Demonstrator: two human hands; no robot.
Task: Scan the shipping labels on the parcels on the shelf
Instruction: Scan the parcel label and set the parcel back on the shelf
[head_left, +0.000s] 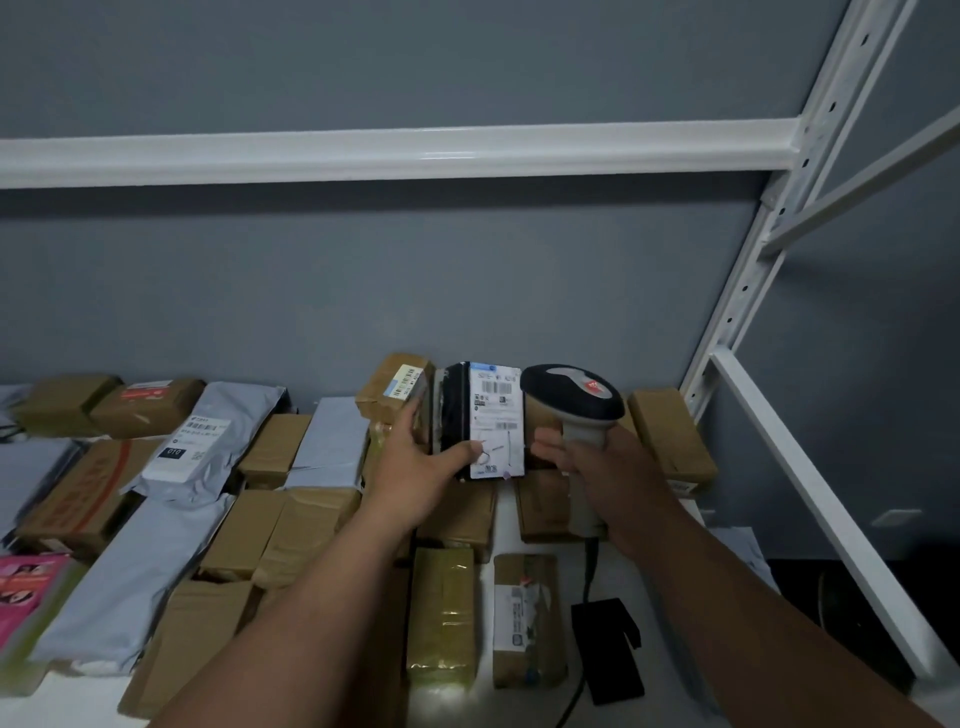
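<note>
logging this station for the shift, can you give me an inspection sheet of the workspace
surface: white shelf, mostly covered with parcels
job's things: black parcel held upright, white label facing the camera; scanner just right of it; brown boxes and grey mailers lie flat
clutter: pink packet at left edge; flat black item by the cable
hands: left hand grips the black parcel, thumb on the label; right hand grips the scanner handle
cables: dark scanner cable runs down toward the front edge
surroundings: grey wall, white rack beam above, perforated upright at right
</note>
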